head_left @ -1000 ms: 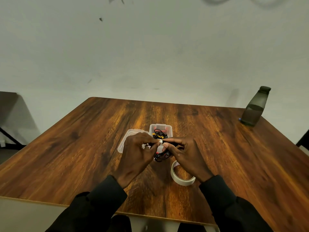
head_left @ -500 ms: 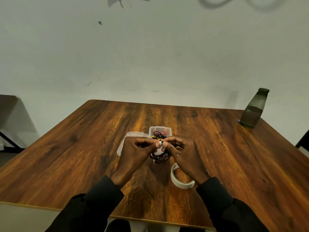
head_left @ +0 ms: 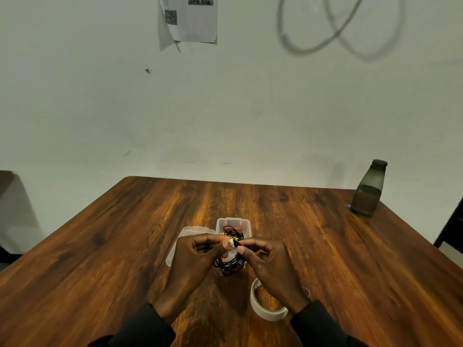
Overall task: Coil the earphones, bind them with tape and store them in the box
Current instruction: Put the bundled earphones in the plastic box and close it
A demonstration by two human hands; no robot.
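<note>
So, the tape roll (head_left: 268, 314) lay on the table (head_left: 325, 246), on the near side of the box (head_left: 246, 225). Over the box's near end, the left hand (head_left: 193, 264) and right hand (head_left: 270, 266) both pinched the top of the coiled black earphones (head_left: 229, 265), fingertips meeting on a white bit of tape. I'd keep that strip taut, wrap it right round and press the end flat so no loops spring loose. The lid (head_left: 190, 231) sat left of the box, and a bottle (head_left: 368, 194) stood far right of it.
</note>
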